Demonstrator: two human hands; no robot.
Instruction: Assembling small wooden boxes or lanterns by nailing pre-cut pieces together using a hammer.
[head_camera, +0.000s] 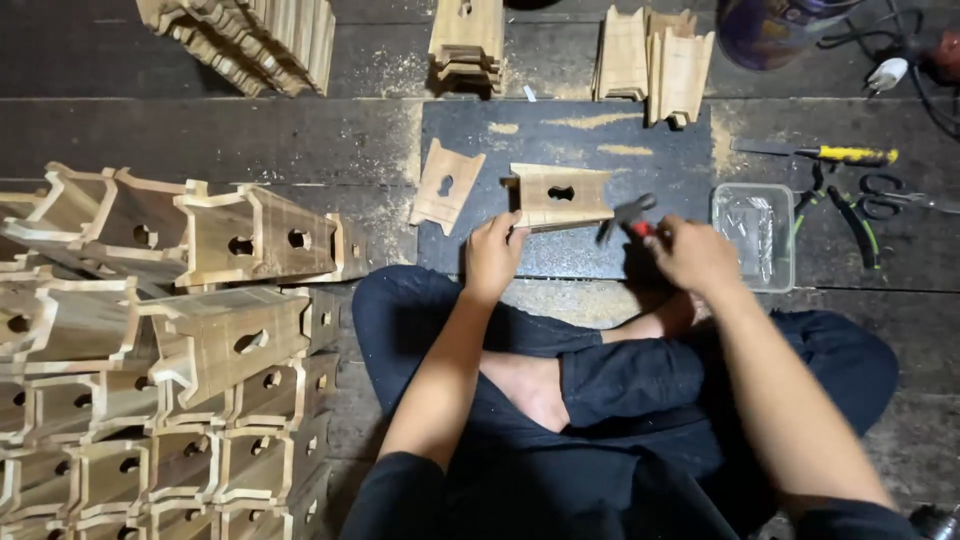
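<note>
My left hand (492, 252) grips the near edge of a small wooden box piece (558, 194) with a keyhole-shaped cutout, steadying it on a dark board (560, 135). A hammer (628, 214) with a dark head and a red handle is in my right hand (692, 256), its head just right of the wooden piece. A flat wooden panel (446, 185) with a hole lies to the left of the piece. I sit cross-legged in dark trousers on the plank floor.
Several finished wooden boxes (170, 340) are stacked at the left. More cut panels (655, 62) stand at the back. A clear plastic tub of nails (755, 232), pliers (845, 210), scissors (895, 195) and a yellow-handled knife (820, 153) lie at the right.
</note>
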